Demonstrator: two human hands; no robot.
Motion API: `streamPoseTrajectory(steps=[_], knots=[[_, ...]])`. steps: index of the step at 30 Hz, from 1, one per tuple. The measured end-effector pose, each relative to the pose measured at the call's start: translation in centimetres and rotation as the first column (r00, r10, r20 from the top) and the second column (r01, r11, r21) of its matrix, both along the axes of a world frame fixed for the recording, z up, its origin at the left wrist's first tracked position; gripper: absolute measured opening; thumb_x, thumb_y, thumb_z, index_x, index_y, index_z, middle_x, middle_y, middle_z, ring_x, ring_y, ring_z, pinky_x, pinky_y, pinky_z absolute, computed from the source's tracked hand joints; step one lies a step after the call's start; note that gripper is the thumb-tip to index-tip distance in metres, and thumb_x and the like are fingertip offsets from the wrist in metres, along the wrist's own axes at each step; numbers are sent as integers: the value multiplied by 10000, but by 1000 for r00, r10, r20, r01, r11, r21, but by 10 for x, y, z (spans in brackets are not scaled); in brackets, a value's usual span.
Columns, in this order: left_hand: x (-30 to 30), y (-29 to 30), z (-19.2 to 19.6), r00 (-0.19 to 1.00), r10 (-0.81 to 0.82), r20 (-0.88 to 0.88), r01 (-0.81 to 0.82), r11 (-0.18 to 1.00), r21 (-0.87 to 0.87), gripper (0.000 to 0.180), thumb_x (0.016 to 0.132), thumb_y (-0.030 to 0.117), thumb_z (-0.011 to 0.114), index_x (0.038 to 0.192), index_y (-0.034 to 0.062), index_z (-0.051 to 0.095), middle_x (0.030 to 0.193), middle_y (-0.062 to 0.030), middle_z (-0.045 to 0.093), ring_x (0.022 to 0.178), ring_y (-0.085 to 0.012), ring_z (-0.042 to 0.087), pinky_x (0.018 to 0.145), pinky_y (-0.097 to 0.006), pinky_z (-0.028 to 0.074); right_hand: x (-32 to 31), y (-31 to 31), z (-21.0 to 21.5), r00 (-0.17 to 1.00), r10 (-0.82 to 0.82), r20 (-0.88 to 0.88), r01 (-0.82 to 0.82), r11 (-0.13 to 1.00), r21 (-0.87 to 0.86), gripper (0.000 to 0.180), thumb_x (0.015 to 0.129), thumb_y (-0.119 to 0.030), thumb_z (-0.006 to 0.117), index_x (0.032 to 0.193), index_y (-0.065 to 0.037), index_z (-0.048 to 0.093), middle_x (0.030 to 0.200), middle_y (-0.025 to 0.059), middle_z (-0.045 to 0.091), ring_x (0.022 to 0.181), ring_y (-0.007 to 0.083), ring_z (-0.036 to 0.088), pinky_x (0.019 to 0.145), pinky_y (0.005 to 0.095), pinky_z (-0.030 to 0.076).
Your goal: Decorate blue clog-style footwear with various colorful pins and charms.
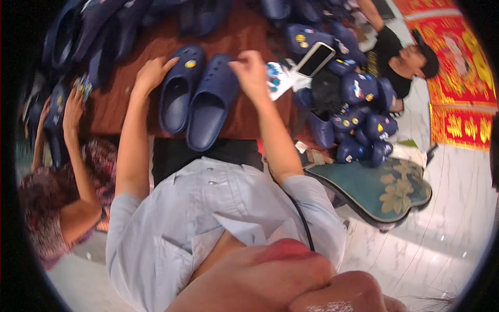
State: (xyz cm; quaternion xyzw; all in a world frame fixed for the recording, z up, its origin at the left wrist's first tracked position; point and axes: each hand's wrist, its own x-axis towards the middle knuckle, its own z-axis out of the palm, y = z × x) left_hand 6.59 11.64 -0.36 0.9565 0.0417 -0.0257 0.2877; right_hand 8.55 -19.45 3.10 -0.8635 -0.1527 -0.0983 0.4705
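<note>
A pair of navy foam clogs lies in front of me, toes pointing away. The left clog (175, 93) carries a round yellow-and-white charm (191, 64) on its perforated top. No charm shows on the right clog (212, 99). My left hand (152, 75) rests beside the left clog, its thumb stretched out to the clog's edge and apart from the fingers. My right hand (250, 72) is raised by the right clog's toe, fingertips pinched together. Anything between them is too small or blurred to make out. Next to it lies a white sheet with small blue pieces (278, 78).
The table has a brown cloth (140, 44). More navy clogs pile up at far left (99, 41) and right (358, 88). A phone (315, 60) lies at the right. At left, a co-worker's hands (73, 112) handle a clog. Another person (400, 57) is at the far right, near a green padded chair (377, 187).
</note>
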Motion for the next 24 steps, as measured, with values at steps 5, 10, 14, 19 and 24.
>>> streamPoseTrajectory(steps=[5, 10, 14, 19, 24], knots=[[-8, -13, 12, 992, 10, 127, -35, 980, 198, 481, 1022, 456, 450, 980, 39, 685, 923, -254, 701, 931, -452, 668, 799, -554, 519, 8, 90, 45, 972, 100, -213, -184, 887, -423, 747, 806, -637, 691, 1185, -17, 521, 978, 298, 697, 970, 463, 681, 842, 549, 522], [-12, -20, 2, 977, 27, 210, -81, 964, 253, 420, 1034, 402, 436, 995, 46, 656, 892, -250, 703, 859, -461, 677, 753, -561, 534, 13, 121, 15, 975, 131, -181, -205, 850, -486, 486, 938, -458, 590, 1136, -20, 517, 970, 296, 699, 972, 478, 672, 822, 576, 505], [-17, -15, -14, 961, 96, 261, -133, 983, 127, 390, 1047, 363, 417, 974, 39, 621, 876, -274, 684, 853, -480, 660, 739, -582, 506, 19, 117, 0, 981, 108, -160, -173, 859, -483, 316, 963, -321, 560, 1103, -40, 526, 938, 288, 701, 947, 475, 676, 800, 575, 504], [-24, -7, -25, 930, 167, 327, -153, 986, -68, 403, 1061, 358, 396, 959, 29, 605, 862, -276, 671, 841, -494, 636, 708, -597, 458, 10, 103, 4, 956, 265, -127, -291, 913, -286, 204, 950, -224, 584, 1100, -91, 545, 901, 275, 689, 889, 478, 668, 785, 559, 497], [-44, -31, 45, 932, 280, 229, -205, 930, -306, 233, 991, 264, 604, 987, 32, 615, 816, -200, 678, 776, -404, 659, 704, -511, 481, 4, 82, 7, 890, 433, -146, -394, 889, 233, 229, 953, -186, 627, 1121, -42, 568, 859, 168, 694, 703, 255, 664, 605, 362, 493]])
